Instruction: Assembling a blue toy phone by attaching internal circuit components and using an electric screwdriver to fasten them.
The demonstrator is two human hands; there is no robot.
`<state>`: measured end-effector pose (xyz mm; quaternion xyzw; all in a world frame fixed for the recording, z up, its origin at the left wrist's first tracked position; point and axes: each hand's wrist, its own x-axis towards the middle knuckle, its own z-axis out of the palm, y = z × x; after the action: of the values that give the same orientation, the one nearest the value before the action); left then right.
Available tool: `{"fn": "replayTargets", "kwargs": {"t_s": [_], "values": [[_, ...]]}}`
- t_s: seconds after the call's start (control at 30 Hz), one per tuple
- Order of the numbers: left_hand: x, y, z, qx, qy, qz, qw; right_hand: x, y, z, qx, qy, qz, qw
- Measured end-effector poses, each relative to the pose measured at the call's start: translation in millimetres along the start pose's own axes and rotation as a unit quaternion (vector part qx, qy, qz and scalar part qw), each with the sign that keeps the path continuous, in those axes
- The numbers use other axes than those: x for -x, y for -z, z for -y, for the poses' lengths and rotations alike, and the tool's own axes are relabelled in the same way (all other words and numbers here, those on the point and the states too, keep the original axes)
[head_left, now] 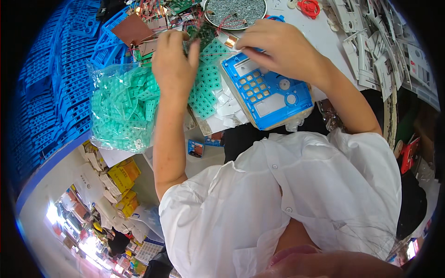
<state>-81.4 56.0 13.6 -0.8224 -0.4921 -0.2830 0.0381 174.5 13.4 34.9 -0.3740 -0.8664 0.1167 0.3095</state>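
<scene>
A blue plastic panel with a keypad of small square holes and round openings lies tilted on a pale backing before me. My right hand is over its top edge, thumb and fingertips pinched on a thin red wire. That wire runs left toward my left hand, whose fingers curl over the pile of circuit boards and wires. Something dark and blurred shows by its thumb; I cannot make out what it is. Turquoise rubber keypads lie between my hands.
A clear bag of turquoise keypads sits left of my forearm. Blue plastic panels are stacked far left. A round tray of small metal parts stands at the back, a red ring-shaped part beside it. White plastic housings pile up right.
</scene>
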Motion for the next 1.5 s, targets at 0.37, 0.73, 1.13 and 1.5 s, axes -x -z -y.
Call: {"fn": "replayTargets", "kwargs": {"t_s": [0.37, 0.73, 1.13, 1.5], "values": [[-29, 14, 32, 0.034, 0.060, -0.112, 0.991, -47, -53, -11, 0.053, 0.039, -0.026, 0.998], [69, 30, -75, 0.490, 0.120, -0.028, 0.863, 37, 3, 18, -0.110, 0.134, -0.179, 0.968], [84, 37, -135, 0.436, 0.146, 0.084, 0.884, 67, 6, 36, -0.162, 0.087, -0.209, 0.961], [120, 53, -138, 0.475, 0.168, 0.194, 0.842, 74, 29, 39, -0.345, -0.036, -0.009, 0.938]]}}
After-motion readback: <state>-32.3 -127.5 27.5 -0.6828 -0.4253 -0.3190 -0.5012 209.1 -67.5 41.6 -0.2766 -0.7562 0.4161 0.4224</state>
